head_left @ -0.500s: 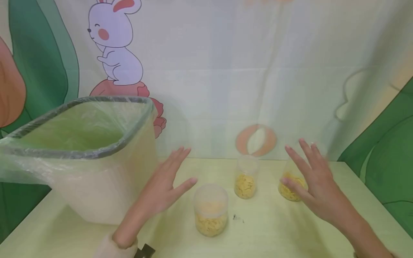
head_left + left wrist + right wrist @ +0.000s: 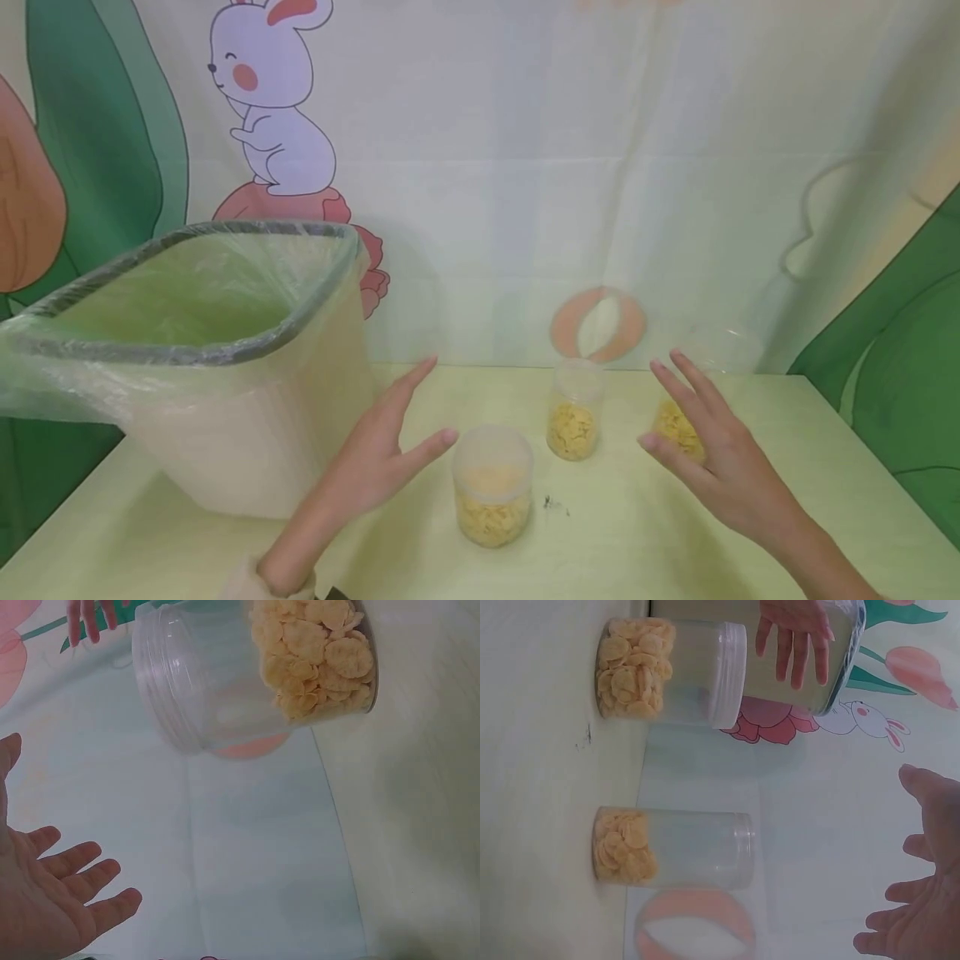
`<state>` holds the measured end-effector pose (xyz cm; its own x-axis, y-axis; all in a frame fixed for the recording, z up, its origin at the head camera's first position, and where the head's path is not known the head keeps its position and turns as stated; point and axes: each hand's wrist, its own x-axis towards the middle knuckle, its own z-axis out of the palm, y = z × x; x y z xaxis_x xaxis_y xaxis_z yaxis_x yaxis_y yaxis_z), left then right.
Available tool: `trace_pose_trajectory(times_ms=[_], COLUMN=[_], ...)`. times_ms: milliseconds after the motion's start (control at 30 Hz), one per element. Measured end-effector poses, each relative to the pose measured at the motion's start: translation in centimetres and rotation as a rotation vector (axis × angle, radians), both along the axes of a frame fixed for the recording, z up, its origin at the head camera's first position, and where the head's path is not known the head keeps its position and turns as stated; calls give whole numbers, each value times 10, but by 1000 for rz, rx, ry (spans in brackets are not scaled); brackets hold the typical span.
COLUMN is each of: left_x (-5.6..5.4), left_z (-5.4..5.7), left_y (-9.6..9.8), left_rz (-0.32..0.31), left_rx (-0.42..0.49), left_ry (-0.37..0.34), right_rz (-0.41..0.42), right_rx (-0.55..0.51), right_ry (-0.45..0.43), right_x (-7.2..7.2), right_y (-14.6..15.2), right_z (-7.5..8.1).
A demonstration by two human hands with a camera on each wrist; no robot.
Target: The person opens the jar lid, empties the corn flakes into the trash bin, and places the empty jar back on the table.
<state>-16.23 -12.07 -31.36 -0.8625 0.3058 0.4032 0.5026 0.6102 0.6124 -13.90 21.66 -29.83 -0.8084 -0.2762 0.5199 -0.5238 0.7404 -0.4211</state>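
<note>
My left hand (image 2: 367, 458) hovers with fingers extended, left of a wide clear jar (image 2: 493, 492) about half full of yellow flakes. The left wrist view shows that hand's palm (image 2: 37, 907) apart from the jar's ribbed rim (image 2: 161, 679). Farther back stands a narrower clear jar (image 2: 574, 417) with flakes in its lower part. My right hand (image 2: 723, 467) is raised with fingers spread, partly hiding a third jar of flakes (image 2: 675, 429). Neither hand holds anything. In the right wrist view, the right hand's fingers (image 2: 900, 892) are away from the narrow jar (image 2: 675, 847).
A large pale bin (image 2: 225, 450) lined with a clear plastic bag stands at the left of the table (image 2: 600, 550). Small dark specks (image 2: 555, 505) lie beside the wide jar. Behind the table hangs a printed cloth (image 2: 465, 167) with a rabbit and flowers.
Both hands have sunk slightly, and the right one has shifted a little left, overlapping the third jar differently. The jars and bin stay put; the head view has shifted slightly.
</note>
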Motion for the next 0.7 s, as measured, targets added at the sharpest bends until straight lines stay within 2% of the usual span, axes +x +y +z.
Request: trace_pose_trajectory(times_ms=[267,467,700], left_x=[3,4,6], left_z=[-10,-15,-22], left_y=[2,4,7], left_rz=[-2,-41,-76], left_rx=[60,127,194], left_ry=[17,9,-1], right_rz=[31,52,129], right_rx=[-71,-111,-196], right_ry=[18,21,-24], right_x=[1,1,1], right_y=[-7,-11,-17], right_z=[-13,-22,-32])
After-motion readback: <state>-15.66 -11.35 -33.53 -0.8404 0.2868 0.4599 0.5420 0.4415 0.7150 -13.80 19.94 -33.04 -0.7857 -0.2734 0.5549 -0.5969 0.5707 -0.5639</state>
